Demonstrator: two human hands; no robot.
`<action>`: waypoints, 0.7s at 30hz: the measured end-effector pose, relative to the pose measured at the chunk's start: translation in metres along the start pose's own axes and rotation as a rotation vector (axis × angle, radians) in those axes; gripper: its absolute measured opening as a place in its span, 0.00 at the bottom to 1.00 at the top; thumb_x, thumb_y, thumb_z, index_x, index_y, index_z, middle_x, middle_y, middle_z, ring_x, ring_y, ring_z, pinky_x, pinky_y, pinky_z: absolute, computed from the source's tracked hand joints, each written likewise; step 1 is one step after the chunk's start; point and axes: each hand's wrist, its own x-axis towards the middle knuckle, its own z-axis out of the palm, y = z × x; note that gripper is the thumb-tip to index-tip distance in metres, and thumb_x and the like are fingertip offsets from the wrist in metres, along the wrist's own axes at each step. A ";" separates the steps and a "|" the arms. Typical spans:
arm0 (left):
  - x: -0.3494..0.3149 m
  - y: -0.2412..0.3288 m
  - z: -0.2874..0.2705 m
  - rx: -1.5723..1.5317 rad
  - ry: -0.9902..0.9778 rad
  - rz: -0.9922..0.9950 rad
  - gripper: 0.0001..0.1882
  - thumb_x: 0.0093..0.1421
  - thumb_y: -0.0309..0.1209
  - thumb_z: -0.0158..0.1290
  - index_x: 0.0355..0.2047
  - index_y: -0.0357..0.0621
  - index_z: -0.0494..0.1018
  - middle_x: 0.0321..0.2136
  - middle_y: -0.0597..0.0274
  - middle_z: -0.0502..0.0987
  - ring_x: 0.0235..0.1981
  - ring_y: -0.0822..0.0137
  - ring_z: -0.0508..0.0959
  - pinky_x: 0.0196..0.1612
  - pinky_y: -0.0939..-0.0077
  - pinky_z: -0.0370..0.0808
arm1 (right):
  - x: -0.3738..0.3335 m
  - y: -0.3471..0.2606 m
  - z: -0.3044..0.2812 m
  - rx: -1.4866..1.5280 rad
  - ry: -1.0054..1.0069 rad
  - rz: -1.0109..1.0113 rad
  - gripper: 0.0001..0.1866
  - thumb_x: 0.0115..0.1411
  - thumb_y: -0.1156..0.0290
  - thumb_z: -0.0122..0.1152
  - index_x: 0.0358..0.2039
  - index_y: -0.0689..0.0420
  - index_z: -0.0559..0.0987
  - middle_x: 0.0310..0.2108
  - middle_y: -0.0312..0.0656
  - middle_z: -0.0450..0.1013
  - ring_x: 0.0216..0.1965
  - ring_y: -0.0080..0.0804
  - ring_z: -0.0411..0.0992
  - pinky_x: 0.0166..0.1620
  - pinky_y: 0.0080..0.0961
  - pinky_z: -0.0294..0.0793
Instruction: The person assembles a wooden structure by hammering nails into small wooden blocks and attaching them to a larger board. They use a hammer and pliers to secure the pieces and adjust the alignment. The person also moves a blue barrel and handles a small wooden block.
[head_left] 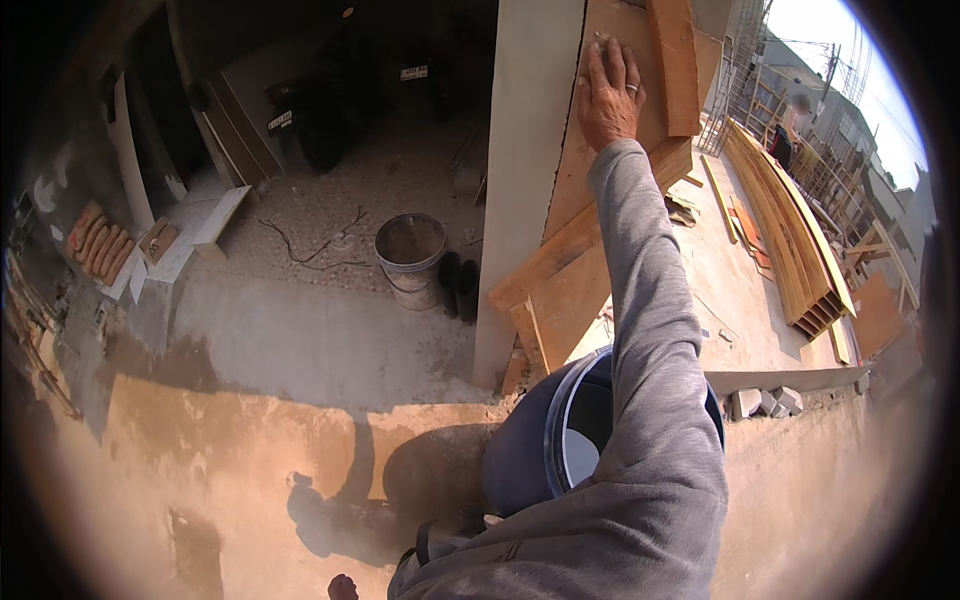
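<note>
Grey-sleeved and outstretched, the right hand (pixel 610 92) lies flat, fingers together, on an upright tan wooden formwork panel (pixel 585 200) against a pale concrete column (pixel 525 180), seemingly steadying it. Below sits a blue plastic bucket (pixel 535 445); the left hand is out of view.

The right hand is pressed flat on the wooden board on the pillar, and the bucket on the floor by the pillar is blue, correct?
Not quite: the bucket on the floor by the pillar is grey-white, not blue. The head view shows this. The right hand does lie flat on the wooden board against the pillar.
</note>
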 end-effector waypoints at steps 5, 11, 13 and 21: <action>-0.007 -0.037 -0.003 0.017 -0.074 -0.004 0.10 0.58 0.37 0.54 0.35 0.44 0.76 0.24 0.60 0.77 0.23 0.62 0.76 0.25 0.66 0.72 | -0.055 -0.023 -0.067 0.379 -0.309 -0.012 0.28 0.58 0.71 0.60 0.60 0.55 0.68 0.61 0.50 0.62 0.60 0.52 0.64 0.60 0.40 0.69; 0.003 -0.092 -0.042 0.140 -0.162 -0.055 0.10 0.57 0.36 0.54 0.33 0.44 0.76 0.22 0.60 0.77 0.22 0.62 0.76 0.24 0.66 0.72 | -0.200 -0.062 -0.203 0.432 -1.014 -0.001 0.29 0.58 0.71 0.60 0.60 0.59 0.68 0.64 0.57 0.56 0.61 0.57 0.62 0.61 0.42 0.67; 0.016 -0.104 -0.061 0.181 -0.174 -0.061 0.10 0.57 0.36 0.54 0.33 0.44 0.76 0.22 0.60 0.77 0.21 0.62 0.76 0.24 0.66 0.72 | -0.253 -0.068 -0.254 0.476 -1.112 0.027 0.30 0.57 0.67 0.60 0.60 0.59 0.67 0.63 0.60 0.57 0.59 0.62 0.63 0.61 0.45 0.65; 0.096 -0.114 -0.118 0.344 -0.156 0.022 0.09 0.57 0.36 0.55 0.31 0.44 0.77 0.20 0.61 0.77 0.20 0.62 0.76 0.24 0.66 0.72 | -0.375 -0.120 -0.468 0.079 -1.083 0.322 0.30 0.59 0.55 0.61 0.59 0.57 0.70 0.59 0.53 0.65 0.62 0.55 0.59 0.63 0.52 0.56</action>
